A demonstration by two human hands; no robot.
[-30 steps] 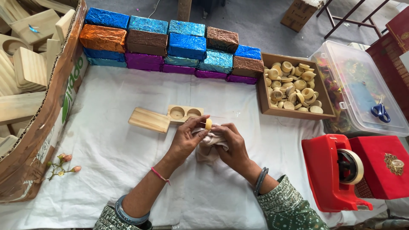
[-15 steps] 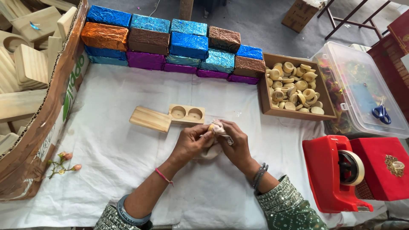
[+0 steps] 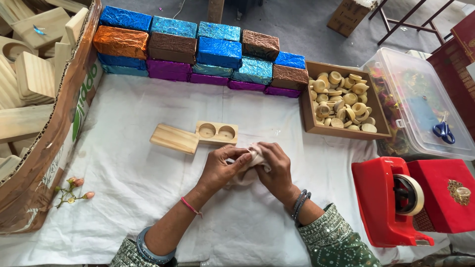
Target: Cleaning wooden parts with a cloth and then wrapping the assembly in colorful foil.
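The small round wooden piece seen a moment ago is now hidden. Both hands, left hand (image 3: 222,165) and right hand (image 3: 276,168), close their grip around the pale cloth (image 3: 252,157), probably wrapping it

Wooden holder (image 3: 194,137) mid-cloth (image 3: 123,173), just behind the hands. Boxes (image 3: 198,52) line the back edge; tray (image 3: 339,101) back right, dispenser (image 3: 396,200) front right.

Lying along the far edge of my white cloth are stacked foil-wrapped rectangular packages (image 3: 198,52) in blue, teal, orange, brown and purple, while a brown cardboard carton (image 3: 59,143) with green print is standing at my left and a clear plastic lidded tub (image 3: 420,99) is sitting at my right.
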